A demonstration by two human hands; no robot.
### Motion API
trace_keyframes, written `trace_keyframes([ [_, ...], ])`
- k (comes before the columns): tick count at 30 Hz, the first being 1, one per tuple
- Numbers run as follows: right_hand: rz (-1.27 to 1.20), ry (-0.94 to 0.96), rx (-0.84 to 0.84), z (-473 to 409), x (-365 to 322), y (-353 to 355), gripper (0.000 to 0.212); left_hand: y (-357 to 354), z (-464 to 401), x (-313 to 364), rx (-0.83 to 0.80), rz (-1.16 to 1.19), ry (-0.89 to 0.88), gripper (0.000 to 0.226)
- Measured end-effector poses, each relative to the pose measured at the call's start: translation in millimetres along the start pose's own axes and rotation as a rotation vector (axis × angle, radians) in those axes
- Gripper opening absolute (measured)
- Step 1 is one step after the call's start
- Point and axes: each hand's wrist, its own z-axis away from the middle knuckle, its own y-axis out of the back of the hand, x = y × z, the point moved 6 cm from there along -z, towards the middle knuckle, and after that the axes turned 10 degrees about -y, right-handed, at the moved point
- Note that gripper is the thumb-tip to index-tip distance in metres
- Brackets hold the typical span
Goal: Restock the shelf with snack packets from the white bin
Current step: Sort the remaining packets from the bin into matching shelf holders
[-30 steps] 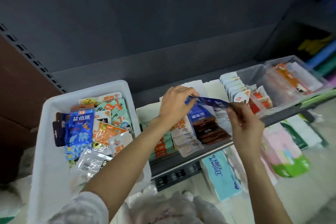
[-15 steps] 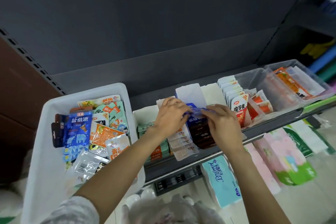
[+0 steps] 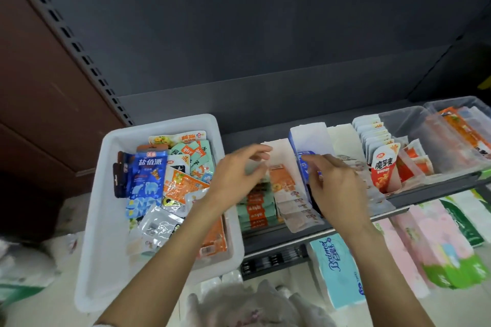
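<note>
Head view. The white bin (image 3: 106, 220) stood at the left, just beside the shelf (image 3: 345, 223), and held a loose heap of snack packets — among them a blue packet (image 3: 147, 175) printed with polar bears, an orange packet (image 3: 180, 186) and a clear packet (image 3: 159, 225) nearer the front. On the shelf, rows of packets lay overlapping from back to front: a green-and-orange row (image 3: 256, 210), a pale row (image 3: 295, 210) beside it, and a dark row mostly hidden by the right hand.

The left hand (image 3: 236, 172) hovered over the gap between bin and shelf, its fingers loosely spread and holding nothing; motion blur softened the fingertips. The right hand (image 3: 334, 186) rested over the dark row, fingers bent down onto a blue packet (image 3: 305, 164) at the back of that row — whether it pinched the packet or merely pressed on it could not be told.

Further right stood a red-and-white packet (image 3: 382, 167) upright in its row, then clear plastic trays (image 3: 414, 125). Below the shelf lay a tissue pack (image 3: 337, 271) in pale blue.
</note>
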Motion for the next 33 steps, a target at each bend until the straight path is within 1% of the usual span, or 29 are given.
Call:
trace_keyframes([
  [2,-0.138,0.074,-0.085,2,-34,-10,0.019,37,29,-22,0.211,0.022,0.068,0.021],
  [4,-0.224,0.15,-0.207,7,-69,-27,0.02,67,62,-51,0.362,-0.016,0.178,0.016],
  [7,-0.264,0.23,-0.39,15,-121,-59,0.022,101,103,-96,0.492,-0.15,0.355,0.015],
  [9,-0.273,0.275,-0.493,21,-151,-86,0.027,116,118,-124,0.522,-0.228,0.429,0.02],
  [11,-0.215,0.325,-0.602,29,-176,-120,0.034,121,122,-149,0.484,-0.284,0.469,0.036],
  [14,-0.036,0.404,-0.707,42,-200,-172,0.05,117,117,-181,0.329,-0.325,0.556,0.055],
  [16,0.077,0.441,-0.718,48,-205,-196,0.057,110,115,-197,0.198,-0.403,0.602,0.06],
  [18,0.174,0.446,-0.737,52,-204,-211,0.06,101,116,-207,0.061,-0.511,0.63,0.065],
  [20,0.254,0.442,-0.748,55,-199,-217,0.061,93,119,-209,-0.02,-0.548,0.608,0.065],
  [23,0.265,0.424,-0.694,55,-191,-215,0.063,86,119,-200,0.001,-0.496,0.447,0.053],
  [24,0.262,0.423,-0.686,56,-189,-216,0.062,86,119,-198,0.017,-0.493,0.429,0.05],
  [26,0.267,0.43,-0.675,57,-184,-216,0.059,88,119,-195,0.054,-0.509,0.469,0.051],
  [28,0.254,0.426,-0.685,57,-182,-215,0.056,89,119,-195,0.056,-0.496,0.547,0.064],
  [30,0.206,0.384,-0.745,55,-179,-214,0.054,91,117,-197,0.028,-0.463,0.61,0.078],
  [32,0.037,0.262,-0.81,49,-177,-210,0.05,95,113,-194,0.006,-0.399,0.626,0.078],
  [33,-0.093,0.172,-0.816,44,-176,-204,0.048,97,111,-190,0.002,-0.37,0.62,0.073],
])
